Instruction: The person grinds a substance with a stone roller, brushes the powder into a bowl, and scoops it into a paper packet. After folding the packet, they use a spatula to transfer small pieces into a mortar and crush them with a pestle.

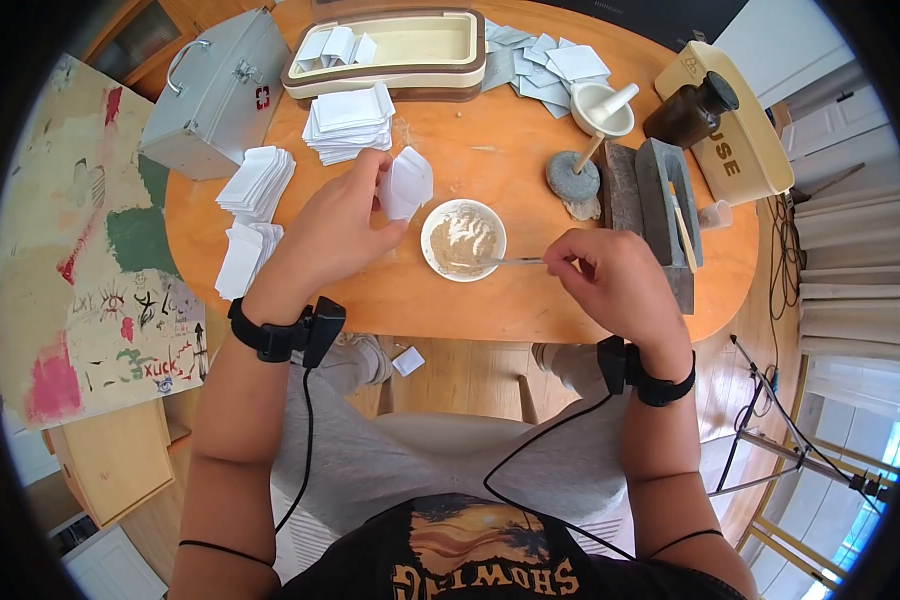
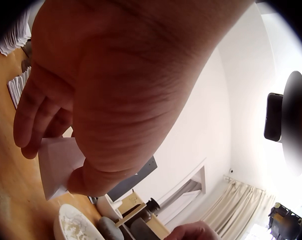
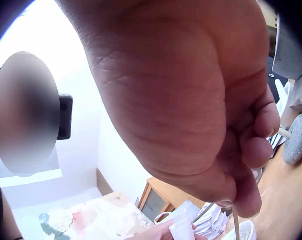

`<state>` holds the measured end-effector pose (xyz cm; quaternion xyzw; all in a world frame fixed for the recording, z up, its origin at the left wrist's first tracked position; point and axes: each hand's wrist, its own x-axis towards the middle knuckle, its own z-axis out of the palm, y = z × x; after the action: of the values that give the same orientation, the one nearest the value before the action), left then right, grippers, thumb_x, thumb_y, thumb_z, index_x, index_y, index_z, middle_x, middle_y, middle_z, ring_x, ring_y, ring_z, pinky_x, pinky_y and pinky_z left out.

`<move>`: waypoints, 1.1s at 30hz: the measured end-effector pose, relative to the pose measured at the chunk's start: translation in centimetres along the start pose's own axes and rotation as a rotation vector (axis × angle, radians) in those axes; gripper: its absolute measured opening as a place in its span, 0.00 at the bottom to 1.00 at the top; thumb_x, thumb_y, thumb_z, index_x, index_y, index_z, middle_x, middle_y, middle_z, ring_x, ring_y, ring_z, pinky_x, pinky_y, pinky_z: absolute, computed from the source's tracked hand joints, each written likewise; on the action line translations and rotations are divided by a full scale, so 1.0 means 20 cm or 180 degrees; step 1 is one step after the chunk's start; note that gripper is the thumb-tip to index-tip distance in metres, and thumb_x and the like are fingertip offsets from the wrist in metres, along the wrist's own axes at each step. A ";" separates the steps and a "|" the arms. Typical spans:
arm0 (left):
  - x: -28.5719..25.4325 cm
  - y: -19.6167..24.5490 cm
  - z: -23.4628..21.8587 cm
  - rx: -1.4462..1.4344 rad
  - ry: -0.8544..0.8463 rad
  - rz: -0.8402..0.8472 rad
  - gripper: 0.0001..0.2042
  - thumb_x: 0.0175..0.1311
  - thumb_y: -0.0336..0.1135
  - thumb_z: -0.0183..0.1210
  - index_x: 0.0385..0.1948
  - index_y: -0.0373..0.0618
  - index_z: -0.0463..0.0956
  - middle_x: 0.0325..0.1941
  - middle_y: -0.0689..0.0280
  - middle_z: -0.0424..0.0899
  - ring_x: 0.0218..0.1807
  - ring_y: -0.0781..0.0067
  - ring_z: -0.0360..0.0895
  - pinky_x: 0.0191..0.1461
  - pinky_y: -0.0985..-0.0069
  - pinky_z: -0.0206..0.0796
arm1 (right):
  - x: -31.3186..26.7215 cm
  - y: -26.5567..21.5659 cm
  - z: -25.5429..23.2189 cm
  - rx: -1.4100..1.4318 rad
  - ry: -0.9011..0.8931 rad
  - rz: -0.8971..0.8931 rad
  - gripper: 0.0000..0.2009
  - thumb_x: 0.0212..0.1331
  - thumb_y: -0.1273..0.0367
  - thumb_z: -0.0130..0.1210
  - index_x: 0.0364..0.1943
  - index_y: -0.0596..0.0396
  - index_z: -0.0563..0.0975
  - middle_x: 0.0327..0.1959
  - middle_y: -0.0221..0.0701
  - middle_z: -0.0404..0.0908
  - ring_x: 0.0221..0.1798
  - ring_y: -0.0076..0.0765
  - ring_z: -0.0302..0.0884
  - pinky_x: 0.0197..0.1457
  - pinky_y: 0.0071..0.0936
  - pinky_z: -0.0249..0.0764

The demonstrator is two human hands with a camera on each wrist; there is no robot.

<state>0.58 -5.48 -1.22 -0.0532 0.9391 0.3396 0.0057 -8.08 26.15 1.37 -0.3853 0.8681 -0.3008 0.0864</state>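
My left hand (image 1: 342, 215) pinches a small white folded paper packet (image 1: 407, 184) between thumb and fingers, close to the far-left side of a white bowl (image 1: 427, 240). In the left wrist view the paper packet (image 2: 60, 162) hangs from the fingertips, over the table beside the bowl. Pale brown powder (image 1: 460, 236) lies in the bowl, with streaks across its surface. My right hand (image 1: 610, 285), right of the bowl, pinches the thin handle (image 1: 515, 261) of a small utensil. Its far end is in the powder, so its tip is hidden.
Stacks of white packets (image 1: 350, 120) lie on the left, before a cream tray (image 1: 440, 45). Grey packets (image 1: 535, 75), a mortar (image 1: 610, 122) with pestle, a dark jar (image 1: 682, 112), a stone disc (image 1: 572, 180) and a stone trough (image 1: 660, 165) stand right. A metal case (image 1: 210, 100) is far left.
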 end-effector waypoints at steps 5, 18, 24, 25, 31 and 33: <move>0.01 0.00 0.01 -0.0047 -0.0034 -0.0005 0.31 0.63 0.28 0.71 0.67 0.41 0.66 0.60 0.51 0.85 0.55 0.56 0.89 0.55 0.61 0.83 | 0.02 -0.01 0.12 0.0578 -0.0162 0.0320 0.06 0.65 0.69 0.66 0.39 0.56 0.88 0.30 0.43 0.88 0.32 0.54 0.86 0.37 0.42 0.80; -0.01 -0.01 0.00 0.0128 -0.0019 0.0076 0.31 0.63 0.28 0.71 0.67 0.39 0.67 0.60 0.50 0.86 0.55 0.55 0.88 0.56 0.61 0.81 | 0.06 0.07 0.17 0.1593 0.0025 0.0704 0.05 0.70 0.74 0.64 0.43 0.62 0.88 0.35 0.32 0.92 0.34 0.22 0.84 0.41 0.25 0.79; -0.02 0.02 0.01 0.0425 0.0001 -0.0037 0.30 0.61 0.29 0.72 0.65 0.38 0.69 0.59 0.47 0.85 0.57 0.48 0.86 0.61 0.59 0.78 | 0.05 0.08 0.04 0.2250 0.0192 0.0759 0.05 0.73 0.75 0.63 0.45 0.64 0.87 0.39 0.30 0.93 0.36 0.14 0.80 0.40 0.18 0.77; -0.01 0.03 0.01 0.0471 -0.0050 -0.0076 0.30 0.61 0.29 0.72 0.64 0.38 0.70 0.59 0.47 0.85 0.58 0.48 0.86 0.61 0.59 0.78 | 0.05 0.09 0.04 0.2249 0.0196 0.0756 0.05 0.73 0.75 0.63 0.45 0.64 0.87 0.39 0.30 0.93 0.36 0.14 0.80 0.40 0.18 0.77; -0.01 0.07 0.04 0.0454 -0.0123 -0.0002 0.29 0.61 0.31 0.72 0.64 0.40 0.70 0.59 0.48 0.85 0.58 0.49 0.87 0.60 0.60 0.79 | 0.05 -0.02 0.14 0.0874 0.0942 -0.0111 0.05 0.67 0.77 0.66 0.44 0.56 0.87 0.37 0.31 0.91 0.31 0.29 0.81 0.39 0.28 0.77; -0.01 0.07 0.04 0.0369 -0.0102 0.0047 0.29 0.61 0.31 0.73 0.64 0.41 0.71 0.59 0.49 0.85 0.58 0.50 0.87 0.60 0.60 0.79 | 0.07 -0.03 0.13 0.0215 0.1110 -0.0743 0.05 0.64 0.77 0.67 0.42 0.55 0.87 0.36 0.32 0.90 0.33 0.36 0.82 0.40 0.32 0.79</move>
<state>0.67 -3.89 -0.97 -0.0403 0.9573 0.2855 0.0214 -7.75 23.68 -0.25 -0.4223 0.8088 -0.3998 -0.0877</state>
